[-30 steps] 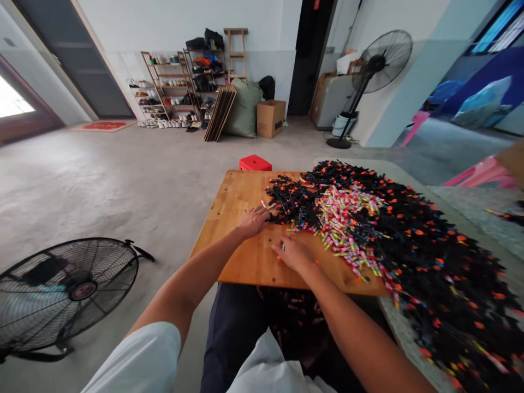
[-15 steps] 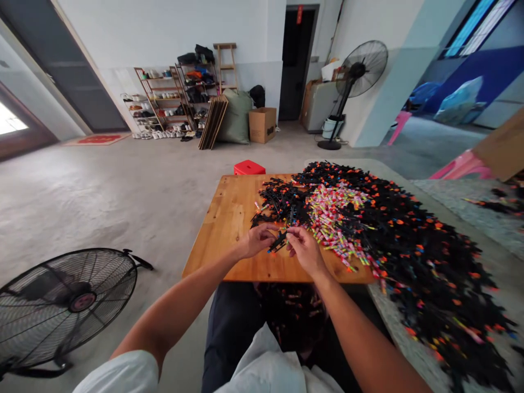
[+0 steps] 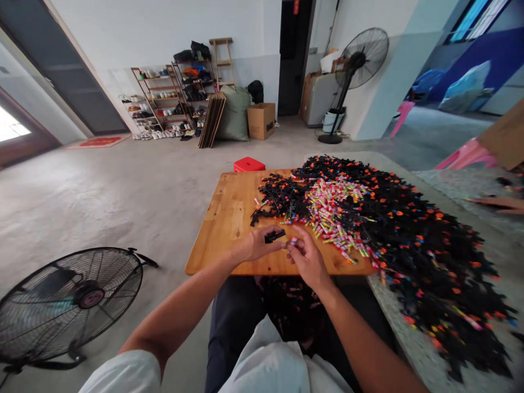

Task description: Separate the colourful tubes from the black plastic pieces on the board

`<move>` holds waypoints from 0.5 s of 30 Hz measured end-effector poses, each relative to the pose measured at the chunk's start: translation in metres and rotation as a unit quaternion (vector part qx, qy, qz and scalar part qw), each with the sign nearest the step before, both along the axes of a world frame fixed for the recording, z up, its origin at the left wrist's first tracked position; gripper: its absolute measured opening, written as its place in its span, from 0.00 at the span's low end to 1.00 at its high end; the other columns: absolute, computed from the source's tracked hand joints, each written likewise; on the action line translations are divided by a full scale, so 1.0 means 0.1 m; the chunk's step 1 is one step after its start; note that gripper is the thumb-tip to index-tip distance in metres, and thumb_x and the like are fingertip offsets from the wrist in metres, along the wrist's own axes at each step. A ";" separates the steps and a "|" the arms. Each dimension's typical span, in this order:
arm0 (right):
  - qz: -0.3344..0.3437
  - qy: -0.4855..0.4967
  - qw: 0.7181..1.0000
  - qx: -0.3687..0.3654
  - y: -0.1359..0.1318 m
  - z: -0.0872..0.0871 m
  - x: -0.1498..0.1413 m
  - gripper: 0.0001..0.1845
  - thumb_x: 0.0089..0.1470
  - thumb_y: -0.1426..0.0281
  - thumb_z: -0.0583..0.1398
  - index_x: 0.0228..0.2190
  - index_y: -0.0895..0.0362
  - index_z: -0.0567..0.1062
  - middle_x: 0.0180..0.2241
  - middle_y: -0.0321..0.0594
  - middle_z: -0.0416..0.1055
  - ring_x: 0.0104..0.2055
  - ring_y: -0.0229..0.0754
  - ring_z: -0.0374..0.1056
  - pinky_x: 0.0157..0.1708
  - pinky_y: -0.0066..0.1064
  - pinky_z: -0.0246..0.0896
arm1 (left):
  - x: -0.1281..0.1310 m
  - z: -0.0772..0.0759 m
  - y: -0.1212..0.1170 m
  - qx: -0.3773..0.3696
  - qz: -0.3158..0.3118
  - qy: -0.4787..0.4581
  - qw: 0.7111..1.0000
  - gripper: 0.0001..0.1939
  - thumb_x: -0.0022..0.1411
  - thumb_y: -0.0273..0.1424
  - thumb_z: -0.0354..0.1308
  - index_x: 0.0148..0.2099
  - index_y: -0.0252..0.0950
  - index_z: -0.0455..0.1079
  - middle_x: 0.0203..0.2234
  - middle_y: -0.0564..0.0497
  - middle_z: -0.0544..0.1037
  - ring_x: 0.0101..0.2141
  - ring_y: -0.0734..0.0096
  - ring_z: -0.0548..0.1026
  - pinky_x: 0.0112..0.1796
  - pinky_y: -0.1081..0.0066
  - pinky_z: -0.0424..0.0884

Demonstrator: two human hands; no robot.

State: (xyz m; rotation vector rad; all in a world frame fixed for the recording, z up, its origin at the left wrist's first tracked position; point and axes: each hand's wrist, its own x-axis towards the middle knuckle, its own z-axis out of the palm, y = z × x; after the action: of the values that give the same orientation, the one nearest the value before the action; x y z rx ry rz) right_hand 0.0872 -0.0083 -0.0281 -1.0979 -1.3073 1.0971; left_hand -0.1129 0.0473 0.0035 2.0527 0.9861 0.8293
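Over the front of the wooden table point(image 3: 229, 218), my left hand point(image 3: 256, 244) is closed around a small black plastic toy gun point(image 3: 274, 236). Close beside it, my right hand point(image 3: 307, 256) pinches a small pink-and-white tube point(image 3: 293, 242) between thumb and fingers, partly hidden by them. Just beyond both hands lies a heap of black toy guns point(image 3: 282, 199) with orange and blue bits. To its right is a pile of pink, white and yellow tubes point(image 3: 338, 213).
A larger heap of black toy guns point(image 3: 434, 256) covers the stone slab at the right. Another person's hand point(image 3: 501, 203) shows at the right edge. A red stool point(image 3: 249, 164) stands behind the table, a floor fan point(image 3: 82, 300) at the left. Black and pink pieces lie below the table edge.
The toy gun, earlier between both hands, is now in my left hand alone. My right hand has come slightly lower, with a tube in its fingers. Another person's hand has appeared at right.
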 end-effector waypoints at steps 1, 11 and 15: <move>-0.010 0.025 1.000 -0.014 0.00 0.03 0.04 0.29 0.62 0.56 0.63 0.60 0.51 0.69 0.42 0.43 0.80 0.33 0.41 0.74 0.30 0.30 0.69 | -0.02 0.02 0.00 0.010 0.002 0.005 1.000 0.23 0.65 0.46 0.66 0.54 0.36 0.76 0.42 0.47 0.83 0.38 0.65 0.80 0.41 0.68 0.76; -0.055 0.272 0.954 -0.110 0.01 0.27 0.07 0.21 0.47 0.57 0.73 0.41 0.52 0.80 0.40 0.39 0.79 0.35 0.39 0.71 0.27 0.27 0.65 | 0.03 0.32 -0.16 0.252 -0.101 0.105 0.957 0.15 0.76 0.37 0.52 0.51 0.34 0.76 0.36 0.43 0.79 0.38 0.65 0.77 0.42 0.66 0.73; -0.021 0.248 0.963 -0.101 -0.05 0.25 0.03 0.24 0.50 0.58 0.73 0.47 0.51 0.78 0.38 0.37 0.79 0.32 0.38 0.70 0.27 0.28 0.65 | 0.05 0.30 -0.20 0.280 -0.084 0.153 0.944 0.18 0.77 0.41 0.51 0.54 0.35 0.75 0.34 0.46 0.76 0.36 0.66 0.76 0.39 0.68 0.71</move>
State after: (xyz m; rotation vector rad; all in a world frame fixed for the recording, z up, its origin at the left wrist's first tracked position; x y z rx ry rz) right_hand 0.0902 -0.0135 -0.0029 -0.9100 -0.7865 1.3872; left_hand -0.1083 0.0278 0.0335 2.7786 0.7700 0.7740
